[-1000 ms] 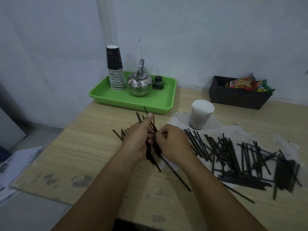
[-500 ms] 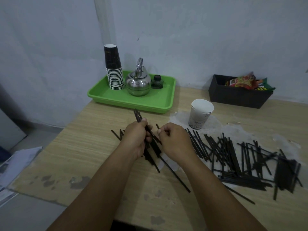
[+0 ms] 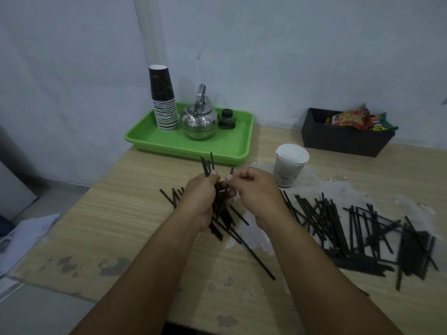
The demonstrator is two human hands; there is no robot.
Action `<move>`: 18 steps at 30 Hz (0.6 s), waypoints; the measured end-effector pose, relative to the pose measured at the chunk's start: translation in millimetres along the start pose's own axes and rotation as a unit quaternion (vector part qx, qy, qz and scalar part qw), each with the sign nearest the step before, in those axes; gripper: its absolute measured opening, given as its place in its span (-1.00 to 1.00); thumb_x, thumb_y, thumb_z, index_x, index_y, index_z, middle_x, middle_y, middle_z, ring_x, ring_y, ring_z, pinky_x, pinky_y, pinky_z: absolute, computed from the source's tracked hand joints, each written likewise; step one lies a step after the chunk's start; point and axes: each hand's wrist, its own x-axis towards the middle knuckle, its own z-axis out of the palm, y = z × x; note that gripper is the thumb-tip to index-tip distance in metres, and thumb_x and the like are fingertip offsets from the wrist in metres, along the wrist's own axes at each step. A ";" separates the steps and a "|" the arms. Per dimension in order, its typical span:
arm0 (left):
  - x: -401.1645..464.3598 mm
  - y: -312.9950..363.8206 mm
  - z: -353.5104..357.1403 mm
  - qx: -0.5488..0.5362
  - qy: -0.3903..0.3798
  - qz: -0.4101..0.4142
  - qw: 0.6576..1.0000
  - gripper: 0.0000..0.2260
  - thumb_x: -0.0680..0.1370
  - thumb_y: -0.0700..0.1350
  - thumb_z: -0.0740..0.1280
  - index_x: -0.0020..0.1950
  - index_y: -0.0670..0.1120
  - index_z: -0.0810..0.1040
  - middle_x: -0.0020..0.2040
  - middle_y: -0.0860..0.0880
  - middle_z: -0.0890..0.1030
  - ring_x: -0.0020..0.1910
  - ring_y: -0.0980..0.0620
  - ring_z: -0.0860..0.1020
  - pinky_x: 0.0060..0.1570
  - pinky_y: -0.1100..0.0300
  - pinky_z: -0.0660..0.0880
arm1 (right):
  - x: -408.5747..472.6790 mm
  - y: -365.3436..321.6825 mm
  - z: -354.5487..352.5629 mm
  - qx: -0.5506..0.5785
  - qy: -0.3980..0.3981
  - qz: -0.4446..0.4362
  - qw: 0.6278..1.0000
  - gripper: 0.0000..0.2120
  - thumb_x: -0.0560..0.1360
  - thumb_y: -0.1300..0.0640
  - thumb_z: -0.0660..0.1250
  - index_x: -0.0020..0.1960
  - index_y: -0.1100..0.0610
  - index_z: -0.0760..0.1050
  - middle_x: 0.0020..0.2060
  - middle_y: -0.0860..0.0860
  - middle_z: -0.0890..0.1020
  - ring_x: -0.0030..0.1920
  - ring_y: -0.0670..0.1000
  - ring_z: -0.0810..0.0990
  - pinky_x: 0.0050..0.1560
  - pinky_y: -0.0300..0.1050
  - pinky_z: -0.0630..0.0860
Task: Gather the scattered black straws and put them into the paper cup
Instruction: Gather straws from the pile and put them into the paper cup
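My left hand (image 3: 202, 198) is closed around a bundle of black straws (image 3: 207, 165) whose tips stick up above the fist and whose lower ends trail below it. Close beside it, my right hand (image 3: 256, 191) pinches one black straw (image 3: 231, 170) between thumb and fingers, held against the bundle. A white paper cup (image 3: 289, 169) stands upright just right of my right hand, with no straws showing in it. Several loose black straws (image 3: 350, 228) lie scattered over the table to the right, and a few more (image 3: 169, 197) lie left of my left hand.
At the back, a green tray (image 3: 225, 148) carries a stack of dark paper cups (image 3: 163, 102), a steel kettle (image 3: 198, 119) and a small dark jar (image 3: 227, 119). A black box of snack packets (image 3: 343, 139) sits at back right. Papers (image 3: 21, 235) lie beyond the table's left edge.
Both hands have lifted slightly and moved away from me. The bundle in my left hand now stands more upright, and my right hand has brought a straw up to it.
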 end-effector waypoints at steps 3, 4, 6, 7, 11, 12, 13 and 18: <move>-2.5 3.6 -2.0 0.018 0.002 -0.002 1.000 -0.83 0.65 -0.10 0.18 0.09 -0.17 0.47 -0.29 -0.11 0.66 -0.50 0.03 0.56 -0.50 0.22 0.46 | 5.8 -0.9 0.3 -0.001 -0.005 0.001 1.000 -0.92 0.46 0.23 0.47 -0.19 0.19 0.60 -0.40 -0.05 0.67 -0.46 -0.15 0.59 -0.41 -0.32 0.49; -2.6 4.7 -3.3 0.025 0.006 -0.001 1.000 -0.84 0.65 -0.10 0.18 0.07 -0.16 0.47 -0.33 -0.09 0.67 -0.52 0.05 0.52 -0.52 0.24 0.42 | 8.2 -0.1 0.5 -0.022 -0.005 -0.002 1.000 -0.92 0.45 0.19 0.48 -0.20 0.15 0.62 -0.39 -0.08 0.67 -0.38 -0.15 0.62 -0.33 -0.31 0.50; -2.0 6.6 -6.3 0.027 0.011 -0.005 1.000 -0.86 0.65 -0.10 0.18 0.02 -0.14 0.46 -0.33 -0.08 0.67 -0.55 0.09 0.44 -0.56 0.27 0.35 | 10.7 2.9 1.6 -0.054 -0.008 -0.002 0.999 -0.91 0.45 0.12 0.49 -0.21 0.10 0.64 -0.32 -0.07 0.70 -0.21 -0.11 0.66 -0.19 -0.22 0.50; -1.2 7.6 -8.3 0.023 0.014 -0.007 1.000 -0.87 0.65 -0.10 0.18 0.01 -0.14 0.45 -0.32 -0.08 0.65 -0.54 0.10 0.40 -0.58 0.27 0.32 | 11.3 5.0 1.9 -0.062 -0.004 -0.004 0.998 -0.89 0.45 0.09 0.49 -0.22 0.09 0.65 -0.32 -0.09 0.70 -0.20 -0.13 0.65 -0.19 -0.21 0.48; 3.3 11.6 -21.4 -0.008 0.033 0.000 0.999 -0.87 0.66 -0.10 0.16 -0.05 -0.10 0.39 -0.34 -0.03 0.48 -0.55 0.12 0.29 -0.60 0.30 0.23 | 10.8 14.3 1.7 -0.206 0.027 -0.032 0.978 -0.83 0.45 -0.02 0.47 -0.25 0.04 0.64 -0.30 -0.10 0.68 -0.24 -0.11 0.64 -0.14 -0.10 0.56; 4.3 12.7 -24.9 -0.019 0.039 0.000 0.999 -0.88 0.66 -0.10 0.16 -0.05 -0.09 0.39 -0.36 -0.02 0.43 -0.56 0.13 0.27 -0.60 0.32 0.22 | 9.6 16.2 1.6 -0.269 0.026 -0.036 0.962 -0.84 0.45 -0.04 0.46 -0.24 0.02 0.64 -0.27 -0.09 0.69 -0.19 -0.06 0.64 -0.09 -0.06 0.58; 5.0 13.3 -28.2 -0.029 0.046 0.001 0.999 -0.89 0.66 -0.10 0.16 -0.04 -0.09 0.40 -0.38 0.00 0.40 -0.57 0.13 0.26 -0.60 0.32 0.20 | 7.7 18.0 1.9 -0.327 0.021 -0.035 0.944 -0.84 0.45 -0.06 0.45 -0.20 0.02 0.64 -0.23 -0.08 0.69 -0.16 -0.02 0.64 -0.06 -0.04 0.59; 5.4 12.2 -38.0 -0.043 0.065 0.001 0.997 -0.87 0.65 -0.09 0.19 -0.01 -0.11 0.48 -0.42 0.03 0.36 -0.57 0.15 0.25 -0.60 0.32 0.21 | -1.5 26.6 10.0 -0.507 0.001 -0.056 0.860 -0.65 0.45 -0.19 0.39 -0.02 0.10 0.60 -0.08 0.03 0.63 -0.04 0.09 0.59 -0.21 -0.13 0.42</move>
